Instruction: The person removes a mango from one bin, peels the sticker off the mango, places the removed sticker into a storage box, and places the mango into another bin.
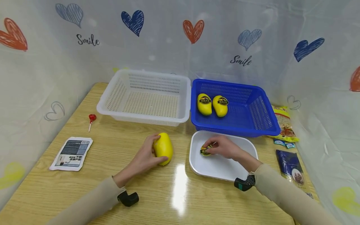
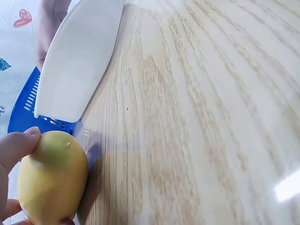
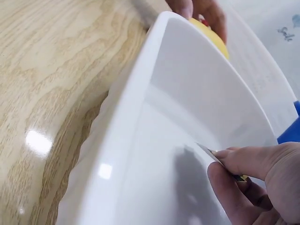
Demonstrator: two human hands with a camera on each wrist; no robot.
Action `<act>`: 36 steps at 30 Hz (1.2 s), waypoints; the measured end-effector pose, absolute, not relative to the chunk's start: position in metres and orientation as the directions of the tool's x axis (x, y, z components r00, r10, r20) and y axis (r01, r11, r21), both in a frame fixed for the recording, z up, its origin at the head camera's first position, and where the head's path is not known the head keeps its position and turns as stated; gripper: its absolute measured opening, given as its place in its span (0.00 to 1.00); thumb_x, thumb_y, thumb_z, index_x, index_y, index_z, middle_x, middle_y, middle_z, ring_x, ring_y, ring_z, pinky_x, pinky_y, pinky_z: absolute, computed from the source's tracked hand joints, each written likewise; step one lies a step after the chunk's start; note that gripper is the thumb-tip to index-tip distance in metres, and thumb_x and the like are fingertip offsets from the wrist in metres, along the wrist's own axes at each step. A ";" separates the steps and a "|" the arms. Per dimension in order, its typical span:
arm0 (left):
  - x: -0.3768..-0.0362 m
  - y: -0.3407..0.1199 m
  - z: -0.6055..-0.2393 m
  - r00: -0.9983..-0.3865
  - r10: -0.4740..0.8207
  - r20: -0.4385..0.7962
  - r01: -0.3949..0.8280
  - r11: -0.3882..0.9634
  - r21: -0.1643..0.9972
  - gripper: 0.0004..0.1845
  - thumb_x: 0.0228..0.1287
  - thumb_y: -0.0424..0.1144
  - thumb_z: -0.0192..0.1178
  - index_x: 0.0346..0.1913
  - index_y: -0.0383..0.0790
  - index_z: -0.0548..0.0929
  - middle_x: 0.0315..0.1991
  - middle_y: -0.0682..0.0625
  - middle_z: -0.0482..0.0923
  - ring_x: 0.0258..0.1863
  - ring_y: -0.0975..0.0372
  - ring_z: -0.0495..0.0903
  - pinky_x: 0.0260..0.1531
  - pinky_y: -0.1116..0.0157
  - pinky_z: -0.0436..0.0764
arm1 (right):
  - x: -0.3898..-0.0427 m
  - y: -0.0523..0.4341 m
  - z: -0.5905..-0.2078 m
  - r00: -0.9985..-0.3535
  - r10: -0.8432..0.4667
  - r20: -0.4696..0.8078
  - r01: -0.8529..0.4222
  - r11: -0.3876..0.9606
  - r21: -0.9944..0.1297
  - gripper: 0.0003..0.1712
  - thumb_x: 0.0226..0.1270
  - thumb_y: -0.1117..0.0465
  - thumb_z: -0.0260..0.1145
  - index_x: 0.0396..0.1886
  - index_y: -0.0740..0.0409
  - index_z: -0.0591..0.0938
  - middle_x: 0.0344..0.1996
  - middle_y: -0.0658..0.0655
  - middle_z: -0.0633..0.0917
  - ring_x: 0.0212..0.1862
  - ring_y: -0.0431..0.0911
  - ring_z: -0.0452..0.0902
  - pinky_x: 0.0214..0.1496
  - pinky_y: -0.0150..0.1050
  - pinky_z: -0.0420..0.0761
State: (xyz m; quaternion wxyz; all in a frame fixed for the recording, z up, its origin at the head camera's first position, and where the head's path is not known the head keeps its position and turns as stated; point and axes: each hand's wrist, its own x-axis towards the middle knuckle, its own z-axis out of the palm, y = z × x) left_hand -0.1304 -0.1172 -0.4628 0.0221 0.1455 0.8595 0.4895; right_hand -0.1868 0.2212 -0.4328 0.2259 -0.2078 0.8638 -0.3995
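My left hand grips a plain yellow mango on the table, fingers on its far side and thumb near its lower end. In the left wrist view that mango shows a greenish patch at its end. Over the white tray, my right hand pinches a small black-and-gold sticker between thumb and fingers. The right wrist view shows the sticker edge-on above the tray's floor. Two mangoes bearing similar stickers lie in the blue basket behind the tray.
A white basket stands left of the blue one. On the left lie a red lollipop and a white packet. Along the right edge are a yellow snack bag, small blue wrapped pieces and a dark blue packet.
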 end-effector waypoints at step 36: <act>-0.132 -0.122 -0.457 -0.938 0.338 0.081 0.262 0.533 0.805 0.47 0.50 0.42 0.76 0.67 0.27 0.62 0.70 0.35 0.57 0.65 0.47 0.65 0.54 0.52 0.77 | -0.187 0.188 -0.441 -0.839 -0.507 -0.197 -0.368 0.795 -0.482 0.05 0.58 0.61 0.72 0.27 0.54 0.83 0.19 0.44 0.76 0.24 0.38 0.68 0.29 0.33 0.68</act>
